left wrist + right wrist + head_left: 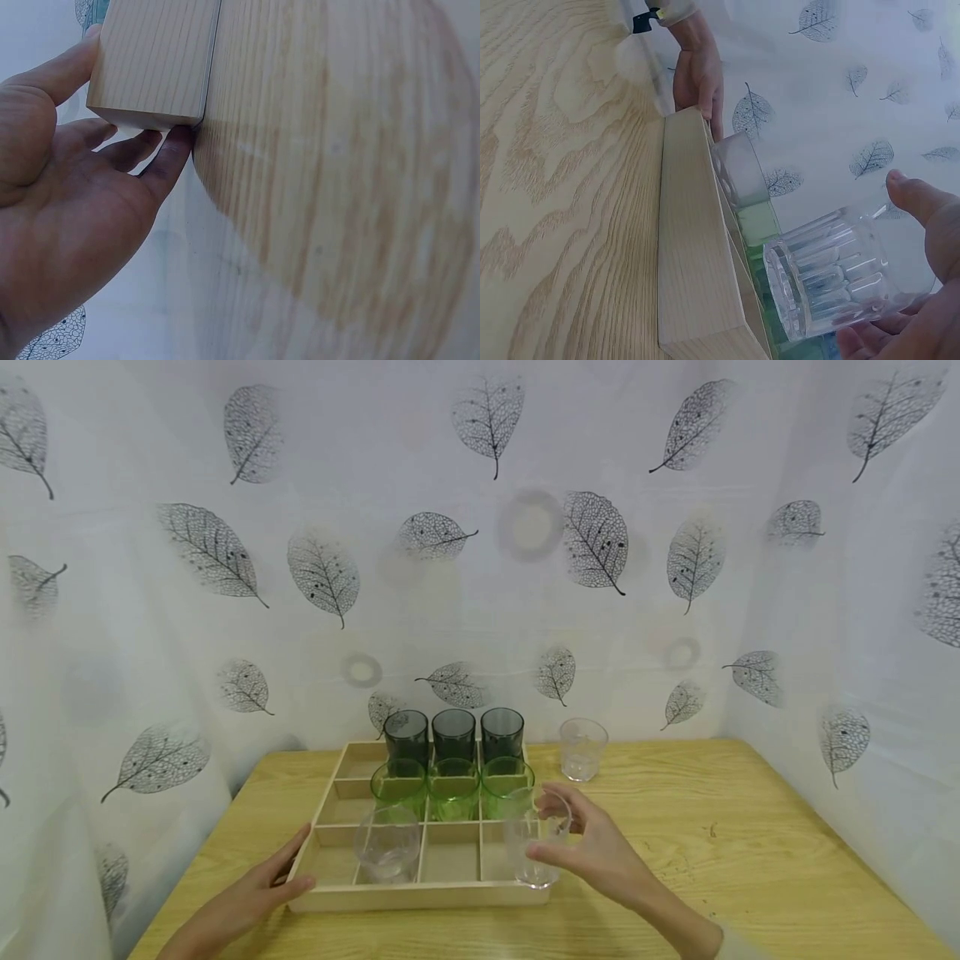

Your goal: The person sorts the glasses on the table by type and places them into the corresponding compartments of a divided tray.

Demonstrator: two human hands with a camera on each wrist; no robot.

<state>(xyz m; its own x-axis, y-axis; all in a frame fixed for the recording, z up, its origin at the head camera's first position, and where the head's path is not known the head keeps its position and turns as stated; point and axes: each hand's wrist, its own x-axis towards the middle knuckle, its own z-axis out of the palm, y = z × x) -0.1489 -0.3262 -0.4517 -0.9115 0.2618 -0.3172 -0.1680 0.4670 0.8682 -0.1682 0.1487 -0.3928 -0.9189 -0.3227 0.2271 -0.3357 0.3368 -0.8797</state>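
Note:
In the head view, my right hand (592,852) holds a clear glass tumbler (534,852) between thumb and fingers, over the tray's front right corner. The right wrist view shows this clear tumbler (832,270) tilted, with faceted sides and a thick base. A pale wooden tray (420,897) with dividers stands on the table. My left hand (243,897) grips its front left corner, thumb at the rim and fingers along the outer side. Another clear glass (387,847) is in the front row. Three green glasses (453,793) fill part of the middle row, with three dark grey glasses (453,735) behind.
One more clear glass (582,750) stands on the wooden table (750,852), behind and right of the tray. A white curtain (480,610) printed with leaves hangs at the back and both sides.

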